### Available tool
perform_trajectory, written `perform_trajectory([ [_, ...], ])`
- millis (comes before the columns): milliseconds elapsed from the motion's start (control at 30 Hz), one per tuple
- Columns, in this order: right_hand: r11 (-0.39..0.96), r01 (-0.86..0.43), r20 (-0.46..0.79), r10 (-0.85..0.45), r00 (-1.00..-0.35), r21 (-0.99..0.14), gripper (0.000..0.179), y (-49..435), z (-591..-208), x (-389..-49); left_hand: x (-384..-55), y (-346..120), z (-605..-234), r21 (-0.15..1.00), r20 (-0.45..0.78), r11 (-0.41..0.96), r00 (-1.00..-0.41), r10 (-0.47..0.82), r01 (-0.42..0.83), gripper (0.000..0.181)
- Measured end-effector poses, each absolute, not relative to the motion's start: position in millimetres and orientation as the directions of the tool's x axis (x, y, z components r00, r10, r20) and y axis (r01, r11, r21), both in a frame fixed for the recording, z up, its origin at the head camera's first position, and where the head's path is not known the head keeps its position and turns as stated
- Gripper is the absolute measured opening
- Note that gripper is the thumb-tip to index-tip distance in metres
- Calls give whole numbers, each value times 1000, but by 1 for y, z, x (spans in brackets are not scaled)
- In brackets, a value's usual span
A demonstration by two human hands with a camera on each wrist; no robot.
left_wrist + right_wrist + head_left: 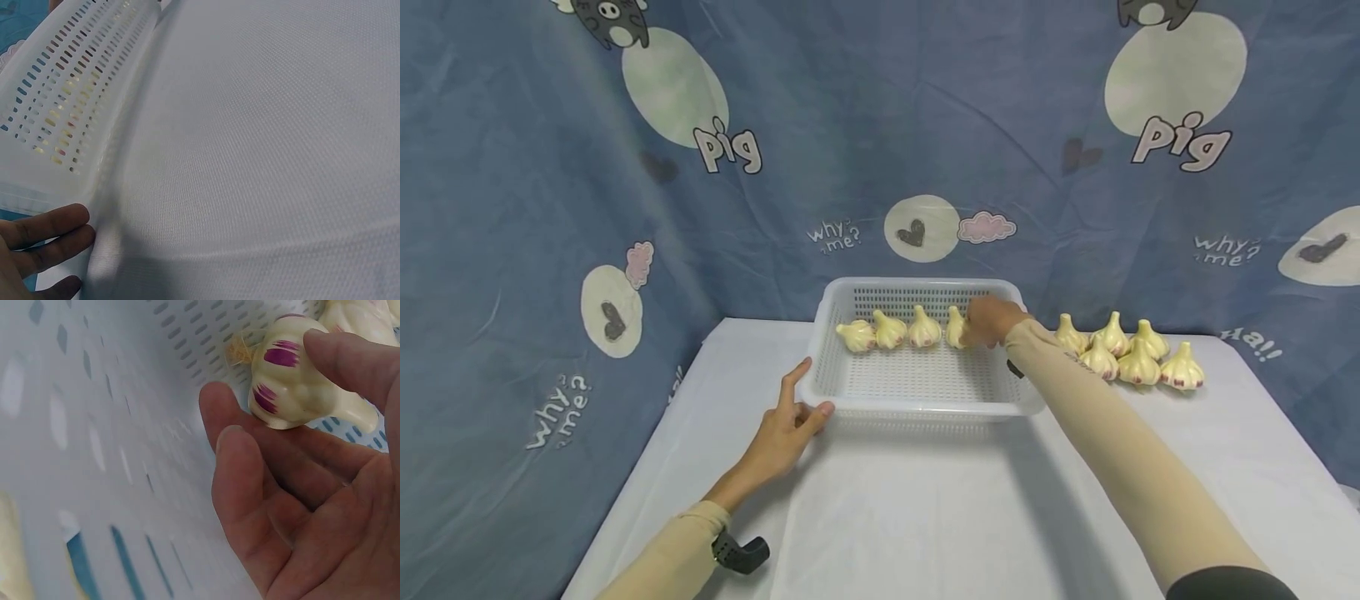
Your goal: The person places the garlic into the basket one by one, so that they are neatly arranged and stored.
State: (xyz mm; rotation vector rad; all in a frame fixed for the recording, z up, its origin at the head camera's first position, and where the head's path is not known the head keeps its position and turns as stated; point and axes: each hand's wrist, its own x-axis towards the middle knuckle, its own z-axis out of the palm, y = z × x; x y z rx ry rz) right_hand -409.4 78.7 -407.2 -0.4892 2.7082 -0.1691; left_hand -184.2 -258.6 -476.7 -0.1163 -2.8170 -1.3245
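A white plastic basket with slotted walls stands on the table, holding a row of garlic bulbs. My right hand reaches inside at its right end. In the right wrist view, the thumb and fingers of that hand pinch a cream garlic bulb with purple streaks, close over the perforated floor. Another bulb sits just beyond it. My left hand is at the basket's front left corner, index finger and thumb spread along its two sides. Its fingers lie fairly straight beside the corner in the left wrist view.
More garlic bulbs are grouped on the white-covered table, right of the basket and beyond my right forearm. A blue printed curtain hangs behind the table and along its left side.
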Motion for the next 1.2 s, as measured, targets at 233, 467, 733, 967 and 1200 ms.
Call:
perform_trajectory([
  [233, 929, -332, -339, -370, -865, -166, 28, 78, -403, -408, -185, -258, -477, 766, 47, 639, -998, 52, 70, 79],
  [467, 928, -342, -351, -371, -859, -145, 29, 77, -399, -403, -184, -256, -475, 765, 47, 640, -998, 52, 69, 79],
  [733, 888, -443, -197, -459, -866, -119, 46, 94, -368, -389, -183, -256, -475, 764, 51, 641, -997, 51, 72, 79],
  [967, 902, -428, -70, -431, -900, -62, 64, 146, -336, -379, -184, -258, -476, 759, 52, 647, -997, 57, 76, 79],
  [1200, 936, -347, -138, -353, -926, -61, 69, 202, -339, -367, -185, -256, -476, 758, 55, 648, -997, 54, 77, 78],
])
